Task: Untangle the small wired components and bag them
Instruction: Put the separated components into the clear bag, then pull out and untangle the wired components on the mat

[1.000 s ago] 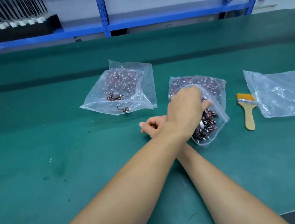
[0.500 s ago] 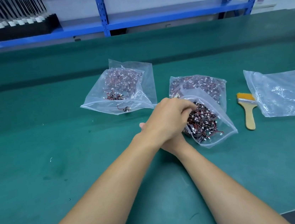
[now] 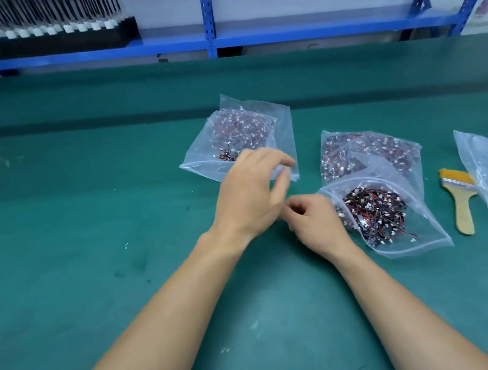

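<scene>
Left hand (image 3: 250, 196) had swung off the right-side bag and across to the left bag (image 3: 283, 124), and the arms had uncrossed!

Head view: that hand hovered over the left bag's near mouth, fingers loose and spread. Nothing showed between them, though blur hid the tips. Right hand (image 3: 315, 222) sat low over the counter (image 3: 89, 234), fingers curled tight at the rim of the open bag (image 3: 421, 240); whether it pinched a piece, I could not tell. Wired components (image 3: 375, 211) lay in a red-and-black tangle inside that bag, just right of the right hand, the bag's mouth facing up-left toward it. So the right hand was nearer the supply and the left nearer the drop-off, I'd judge. 1 more filled bag (image 3: 413, 148) lay behind, and 1 brush (image 3: 460, 204) farther right.
</scene>
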`<state>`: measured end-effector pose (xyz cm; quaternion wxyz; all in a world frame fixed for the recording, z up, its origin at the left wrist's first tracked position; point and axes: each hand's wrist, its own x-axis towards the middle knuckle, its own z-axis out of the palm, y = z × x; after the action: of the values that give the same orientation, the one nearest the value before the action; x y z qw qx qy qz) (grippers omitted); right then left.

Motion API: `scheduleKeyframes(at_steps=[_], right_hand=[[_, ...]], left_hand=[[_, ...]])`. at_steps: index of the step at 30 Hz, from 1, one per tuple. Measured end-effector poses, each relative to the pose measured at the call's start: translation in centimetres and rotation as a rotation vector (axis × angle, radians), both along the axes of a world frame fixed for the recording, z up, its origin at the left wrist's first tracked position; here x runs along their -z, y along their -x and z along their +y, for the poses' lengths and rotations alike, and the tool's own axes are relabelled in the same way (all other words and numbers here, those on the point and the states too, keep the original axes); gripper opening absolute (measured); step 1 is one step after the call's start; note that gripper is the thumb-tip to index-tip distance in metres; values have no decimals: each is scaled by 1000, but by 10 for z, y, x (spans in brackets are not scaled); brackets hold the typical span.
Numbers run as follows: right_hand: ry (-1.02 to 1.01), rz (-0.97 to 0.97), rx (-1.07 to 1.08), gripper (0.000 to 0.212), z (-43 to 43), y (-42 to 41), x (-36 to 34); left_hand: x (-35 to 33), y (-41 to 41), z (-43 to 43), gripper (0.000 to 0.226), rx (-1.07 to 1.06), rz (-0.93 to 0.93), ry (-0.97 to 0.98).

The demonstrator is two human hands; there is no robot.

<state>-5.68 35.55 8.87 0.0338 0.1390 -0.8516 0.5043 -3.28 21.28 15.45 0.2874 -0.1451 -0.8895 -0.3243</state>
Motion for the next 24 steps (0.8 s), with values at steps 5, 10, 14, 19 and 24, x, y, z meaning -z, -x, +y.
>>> scheduleKeyframes(at_steps=[5, 10, 14, 19, 24], right_hand=[[68, -31, -18, 31, -3, 1, 4], [75, -52, -28, 31, -4, -1, 3], [57, -51, -23, 31, -6, -1, -2], [61, -50, -21, 31, -5, -1, -2], [53, -38, -17, 31, -4, 0, -2]], left_hand=[[-23, 55, -38, 25, -288, -222, 90], [-9, 88, -60, 44, -288, -655, 537], [7, 89, -64, 35, -201, -628, 751], [14, 83, -64, 24, -232, -453, 649], [14, 64, -73, 24, -212, -347, 316]])
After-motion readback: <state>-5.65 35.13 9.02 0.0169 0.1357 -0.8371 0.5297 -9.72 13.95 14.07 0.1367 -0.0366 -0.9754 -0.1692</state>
